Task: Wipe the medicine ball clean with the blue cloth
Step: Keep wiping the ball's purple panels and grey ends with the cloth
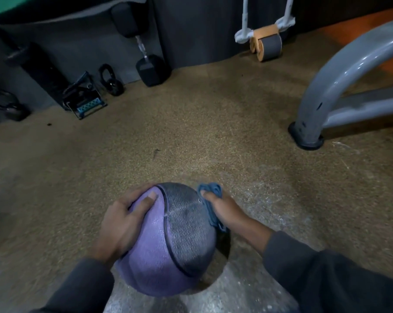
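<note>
Purple and grey, the round textured rubber medicine ball (168, 240) sits on the speckled brown rubber floor (191, 132), near the bottom edge of the head view and well apart from the wall. The left hand (121, 220) lies spread over the ball's purple left side, fingers wide and wrapped to the curve, thumb resting near the dark seam; it seems to be steadying the ball. The right hand (222, 211) pinches the crumpled blue cloth (210, 199) between thumb and curled fingers and presses it against the ball's upper right flank, on the grey panel.

By my judgement the wiping is under way and not finished: the grey panel shows a dull dark smudge near its middle, and the cloth covers only a small patch at the right edge. Whether the underside or the far side has been cleaned cannot be told. The purple half, the seam and the part against the floor likely remain, which would call for turning the ball.

Along the far edge of the floor stand a black hex dumbbell (151, 68) and a black kettlebell (112, 81); a grey steel tube frame (326, 86) rises at right.
</note>
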A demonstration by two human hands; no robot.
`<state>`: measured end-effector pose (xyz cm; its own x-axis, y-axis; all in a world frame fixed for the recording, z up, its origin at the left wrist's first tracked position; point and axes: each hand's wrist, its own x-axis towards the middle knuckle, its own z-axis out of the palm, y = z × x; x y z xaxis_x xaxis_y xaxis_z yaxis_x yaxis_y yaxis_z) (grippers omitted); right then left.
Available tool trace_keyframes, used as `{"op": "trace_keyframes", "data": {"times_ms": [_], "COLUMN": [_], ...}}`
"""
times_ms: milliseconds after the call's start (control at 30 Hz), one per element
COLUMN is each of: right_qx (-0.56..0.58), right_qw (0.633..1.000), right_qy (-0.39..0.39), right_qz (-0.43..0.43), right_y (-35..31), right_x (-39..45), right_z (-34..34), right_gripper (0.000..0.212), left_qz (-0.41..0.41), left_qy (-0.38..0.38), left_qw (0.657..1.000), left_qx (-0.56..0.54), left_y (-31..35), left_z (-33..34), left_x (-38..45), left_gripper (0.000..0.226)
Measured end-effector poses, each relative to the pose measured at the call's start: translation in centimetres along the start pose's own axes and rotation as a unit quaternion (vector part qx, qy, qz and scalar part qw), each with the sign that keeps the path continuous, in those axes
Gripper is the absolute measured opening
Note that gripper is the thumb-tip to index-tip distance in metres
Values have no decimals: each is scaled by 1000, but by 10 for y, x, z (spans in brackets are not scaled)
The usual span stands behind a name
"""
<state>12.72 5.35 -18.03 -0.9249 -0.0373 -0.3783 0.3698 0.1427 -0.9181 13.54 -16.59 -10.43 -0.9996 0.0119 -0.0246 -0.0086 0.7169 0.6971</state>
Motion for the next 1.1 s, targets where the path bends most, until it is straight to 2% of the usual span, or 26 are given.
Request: {"op": "trace_keyframes", "data": {"times_ms": [33,100,167,233,333,400,500,567,633,700,800,933,1100], "right_qx": [48,129,179,206,227,209,115,33,-48,-76,-89,-178,-305], "right_qw": [998,983,969,959,953,961,983,993,994,993,993,980,940], "right_qy": [-17,-37,-27,-16,-2,14,71,84,87,79,72,90,143], "right_qz": [42,121,167,195,200,178,121,77,40,37,39,1,-57], "right_y": [8,19,29,32,31,28,20,9,-5,-18,-25,-24,-29], "right_x": [5,16,17,13,2,-8,-18,-30,-40,-49,-61,-81,-108], "right_z": [-2,-2,3,9,11,3,-18,-33,-44,-50,-49,-44,-35], "right_gripper": [27,28,32,33,30,27,22,21,24,26,25,21,46], "left_qz": [-37,-160,-270,-305,-289,-262,-257,-247,-236,-231,-226,-235,-255], "left_qy": [55,156,161,137,112,87,50,21,2,-11,-35,-33,-47], "left_qw": [998,975,944,926,933,928,889,876,877,882,870,855,814], "left_qx": [16,16,-100,-174,-185,-249,-376,-414,-419,-409,-436,-461,-520], "left_y": [3,-2,-11,-23,-34,-28,-9,5,13,14,11,6,3], "left_z": [1,6,11,12,15,20,37,47,51,52,49,52,56], "left_x": [-5,-16,-24,-26,-33,-40,-45,-46,-42,-38,-40,-53,-57], "left_gripper": [55,60,72,83,72,67,51,53,56,58,57,51,52]}}
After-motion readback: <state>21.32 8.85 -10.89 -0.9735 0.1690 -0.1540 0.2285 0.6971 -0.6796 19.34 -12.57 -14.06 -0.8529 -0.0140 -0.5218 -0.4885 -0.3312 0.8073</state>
